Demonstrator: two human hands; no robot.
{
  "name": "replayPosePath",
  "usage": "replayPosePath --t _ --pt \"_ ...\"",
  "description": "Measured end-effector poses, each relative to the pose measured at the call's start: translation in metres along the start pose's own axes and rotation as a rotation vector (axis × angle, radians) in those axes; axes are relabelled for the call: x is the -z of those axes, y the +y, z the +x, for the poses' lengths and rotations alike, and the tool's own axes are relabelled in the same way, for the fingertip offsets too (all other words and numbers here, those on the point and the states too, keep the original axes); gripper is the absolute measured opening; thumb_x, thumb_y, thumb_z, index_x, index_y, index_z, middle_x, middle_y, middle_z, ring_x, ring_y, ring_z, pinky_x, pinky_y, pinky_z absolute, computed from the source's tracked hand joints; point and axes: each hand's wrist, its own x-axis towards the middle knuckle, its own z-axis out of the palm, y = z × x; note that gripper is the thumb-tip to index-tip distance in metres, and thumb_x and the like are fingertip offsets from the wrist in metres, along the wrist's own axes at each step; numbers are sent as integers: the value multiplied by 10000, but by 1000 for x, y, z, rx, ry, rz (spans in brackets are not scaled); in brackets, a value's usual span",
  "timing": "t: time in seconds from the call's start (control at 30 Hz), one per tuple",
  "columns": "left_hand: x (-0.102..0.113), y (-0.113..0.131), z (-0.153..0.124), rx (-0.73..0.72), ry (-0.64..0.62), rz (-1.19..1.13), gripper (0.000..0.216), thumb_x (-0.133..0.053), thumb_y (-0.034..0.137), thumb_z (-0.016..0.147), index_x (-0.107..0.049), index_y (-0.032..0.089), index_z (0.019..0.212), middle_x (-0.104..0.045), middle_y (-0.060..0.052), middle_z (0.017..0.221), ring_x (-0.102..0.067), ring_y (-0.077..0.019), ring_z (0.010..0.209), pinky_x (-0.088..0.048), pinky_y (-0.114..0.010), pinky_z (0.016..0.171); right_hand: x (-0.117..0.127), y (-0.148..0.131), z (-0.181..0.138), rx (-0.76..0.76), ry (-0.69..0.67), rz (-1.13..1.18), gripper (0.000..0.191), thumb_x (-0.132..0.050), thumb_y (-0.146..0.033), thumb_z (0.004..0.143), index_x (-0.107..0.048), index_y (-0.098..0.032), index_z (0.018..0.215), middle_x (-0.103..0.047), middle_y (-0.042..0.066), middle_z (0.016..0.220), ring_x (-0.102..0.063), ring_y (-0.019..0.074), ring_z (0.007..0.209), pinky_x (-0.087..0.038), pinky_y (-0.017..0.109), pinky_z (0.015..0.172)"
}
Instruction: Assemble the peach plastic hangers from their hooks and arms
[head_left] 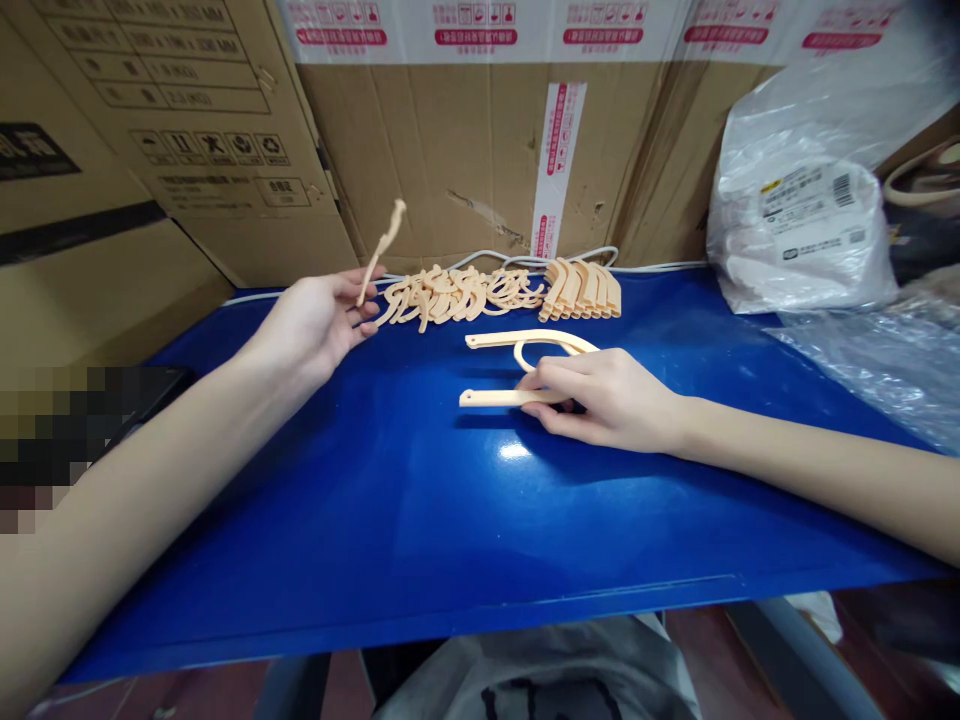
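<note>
The left hand (319, 320) pinches a wavy cream plastic piece (384, 243) above the glossy blue worktop (420, 520); the right hand (611, 400) grasps a straight cream plastic strip (491, 398), I'd guess leaving its holed end accessible.

My left hand (319, 320) held one thin piece (381, 253), my right hand (611, 400) one strip (495, 398); a second strip (517, 339) lay beyond. I counted one table (405, 500), one labelled bag (802, 225), one overlapping pile (450, 295) and one row of at least five curved pieces (574, 288).
</note>
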Motion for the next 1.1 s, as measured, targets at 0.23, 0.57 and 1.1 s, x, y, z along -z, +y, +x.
replayPosePath --t 0.23,0.57,1.1 --pt "-16 -18 -16 -185 -182 523 208 -428 92 774 -535 192 626 -494 -14 622 -450 -152 561 -321 -275 533 -1 0 1 -139 38 -16 33 -551 -205 879 -562 -196 849 -718 -23 771 -562 94 544 -324 222 520" --pt "-15 -15 -34 -500 -193 1474 182 -446 280 852 -611 244 784 -699 -29 847 -638 -277 812 -363 -339 599 -4 -1 3 -182 -2 -91 95 -520 -207 814 -436 -223 774 -735 9 796 -617 153 623 -338 255 557" --pt "-7 -17 -42 -808 -935 1183 163 -439 302 959 -563 197 941 -568 -75 1185 -505 -218 1103 -389 -348 957 -4 1 3 -315 -57 -155 306 -473 -406 1021 -676 -191 942 -751 31 855 -690 197 792 -394 282 671"
